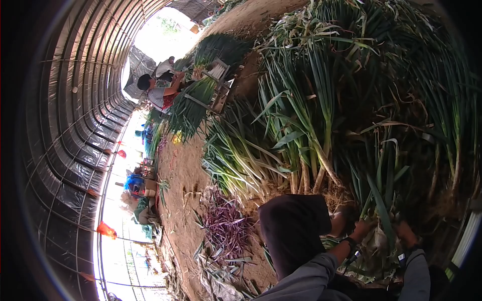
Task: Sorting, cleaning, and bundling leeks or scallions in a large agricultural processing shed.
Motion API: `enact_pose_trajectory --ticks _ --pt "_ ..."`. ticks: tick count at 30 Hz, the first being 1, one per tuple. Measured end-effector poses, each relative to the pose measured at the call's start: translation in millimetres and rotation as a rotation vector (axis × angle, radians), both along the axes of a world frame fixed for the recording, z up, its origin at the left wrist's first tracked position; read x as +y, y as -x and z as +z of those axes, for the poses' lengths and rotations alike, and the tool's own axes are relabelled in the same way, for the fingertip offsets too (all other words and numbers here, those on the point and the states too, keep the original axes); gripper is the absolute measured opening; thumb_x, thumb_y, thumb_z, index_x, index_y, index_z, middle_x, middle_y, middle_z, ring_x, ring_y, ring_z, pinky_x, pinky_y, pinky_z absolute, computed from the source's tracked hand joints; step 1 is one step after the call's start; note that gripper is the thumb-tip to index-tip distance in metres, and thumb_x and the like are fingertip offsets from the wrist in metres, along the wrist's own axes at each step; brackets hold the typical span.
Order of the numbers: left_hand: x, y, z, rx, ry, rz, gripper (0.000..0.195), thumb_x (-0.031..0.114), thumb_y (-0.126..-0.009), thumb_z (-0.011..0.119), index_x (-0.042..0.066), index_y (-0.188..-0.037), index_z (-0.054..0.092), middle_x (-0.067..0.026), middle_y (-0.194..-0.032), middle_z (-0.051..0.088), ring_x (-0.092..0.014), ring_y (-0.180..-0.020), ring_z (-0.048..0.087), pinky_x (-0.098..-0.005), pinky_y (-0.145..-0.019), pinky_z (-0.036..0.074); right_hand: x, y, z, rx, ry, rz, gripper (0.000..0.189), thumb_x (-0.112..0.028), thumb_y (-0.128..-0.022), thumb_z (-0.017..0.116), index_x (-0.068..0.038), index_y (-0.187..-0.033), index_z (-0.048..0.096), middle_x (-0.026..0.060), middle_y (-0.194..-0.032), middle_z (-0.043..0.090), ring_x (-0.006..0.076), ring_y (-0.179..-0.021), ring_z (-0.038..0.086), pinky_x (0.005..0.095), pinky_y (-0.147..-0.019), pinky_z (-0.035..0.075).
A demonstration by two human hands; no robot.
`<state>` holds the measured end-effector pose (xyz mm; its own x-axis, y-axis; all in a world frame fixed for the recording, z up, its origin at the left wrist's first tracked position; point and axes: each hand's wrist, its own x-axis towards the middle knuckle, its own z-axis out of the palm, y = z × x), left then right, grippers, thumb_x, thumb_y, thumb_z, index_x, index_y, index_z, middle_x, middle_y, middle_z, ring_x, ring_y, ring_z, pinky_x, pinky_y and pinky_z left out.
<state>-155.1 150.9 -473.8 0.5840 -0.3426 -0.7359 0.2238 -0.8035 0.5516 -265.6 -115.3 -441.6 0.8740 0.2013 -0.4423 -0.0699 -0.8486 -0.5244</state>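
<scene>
My left hand is closed around the green stalks of a large green onion or leek, in front of my bent knee. To its right, my right hand is at the same plant, its fingers partly hidden by leaves and shadow. Pale, papery outer leaves hang between the two hands. Dark bands with white tags circle both wrists. Just beyond my knee, long stalks with brown, hairy roots lean in a thick pile. Paler, cleaned stalks lie to their left.
A heap of purple strips lies on the dirt floor left of my knee. Farther off, a person in a striped top sits by a metal rack of onions, with another person behind. Hooped tunnel walls curve overhead.
</scene>
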Motion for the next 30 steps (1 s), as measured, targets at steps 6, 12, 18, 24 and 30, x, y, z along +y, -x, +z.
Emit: enact_pose_trajectory --ticks 6,12,18,24,30 --pt "5.0 -8.8 24.6 -0.002 -0.005 0.178 0.106 0.068 -0.067 0.072 -0.010 -0.134 0.044 -0.0401 -0.137 0.038 -0.049 -0.124 0.047 -0.0462 -0.104 0.042 4.6 -10.7 -3.0 -0.047 -0.064 -0.008 0.043 -0.022 -0.089 0.054 -0.033 -0.131 0.061 0.0225 -0.085 0.057 0.0384 -0.074 0.056 0.0468 -0.070 0.043" --pt "9.9 -10.9 36.0 -0.175 0.014 -0.099 0.036 0.042 -0.097 0.046 0.040 -0.131 0.057 -0.0313 -0.127 0.048 -0.049 -0.115 0.048 -0.0488 -0.101 0.038 5.0 -20.3 -12.7 -0.104 -0.161 -0.201 0.034 -0.029 -0.093 0.053 -0.025 -0.126 0.064 0.0258 -0.092 0.062 0.0403 -0.085 0.062 0.0495 -0.076 0.046" --pt "6.1 4.5 24.8 -0.129 0.031 -0.024 0.036 0.041 -0.097 0.044 0.041 -0.130 0.058 -0.0307 -0.124 0.050 -0.048 -0.113 0.050 -0.0495 -0.099 0.040 13.0 -14.6 30.8 0.060 -0.168 -0.203 0.034 -0.035 -0.095 0.050 -0.027 -0.125 0.064 0.0292 -0.096 0.062 0.0422 -0.086 0.062 0.0505 -0.077 0.048" --pt "-8.9 12.9 -4.1 -0.166 -0.027 -0.087 0.035 0.042 -0.097 0.044 0.039 -0.128 0.060 -0.0306 -0.119 0.053 -0.049 -0.111 0.051 -0.0500 -0.096 0.042 5.3 -6.5 40.1 0.028 -0.168 -0.246 0.035 -0.031 -0.094 0.049 -0.031 -0.126 0.064 0.0266 -0.090 0.058 0.0419 -0.080 0.058 0.0486 -0.073 0.045" --pt "0.6 4.2 -4.8 0.051 0.014 0.047 0.105 0.067 -0.068 0.074 -0.007 -0.136 0.043 -0.0360 -0.141 0.035 -0.048 -0.126 0.046 -0.0469 -0.103 0.043 6.3 -7.0 28.1 -0.007 -0.195 -0.171 0.037 -0.027 -0.094 0.049 -0.029 -0.128 0.062 0.0263 -0.089 0.056 0.0418 -0.078 0.056 0.0478 -0.071 0.044"
